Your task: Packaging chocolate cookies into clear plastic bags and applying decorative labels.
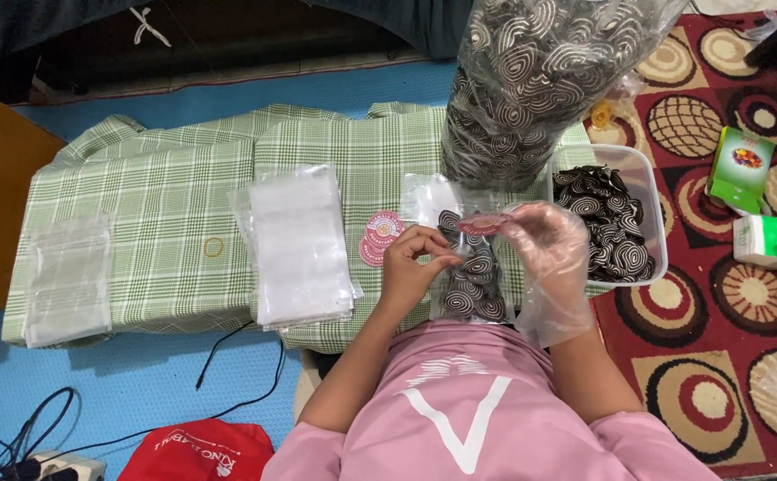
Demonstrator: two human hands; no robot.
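Left hand (410,267), bare, pinches the top edge of a small pouch (470,285) of spiral snacks. Right hand (549,245), in a loose clear glove, holds a round pink sticker (482,224) at the pouch mouth, fingers narrow. The pouch rests upright against the cloth-covered table (166,214). Step in hand, by judgement: sealing and labelling. Next move calls for aligned edges. Nearby: sticker stack (379,239), empty bags (299,245), snack tub (654,223).

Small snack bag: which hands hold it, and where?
Both: left hand and gloved right hand pinch the small snack bag at its open top edge.
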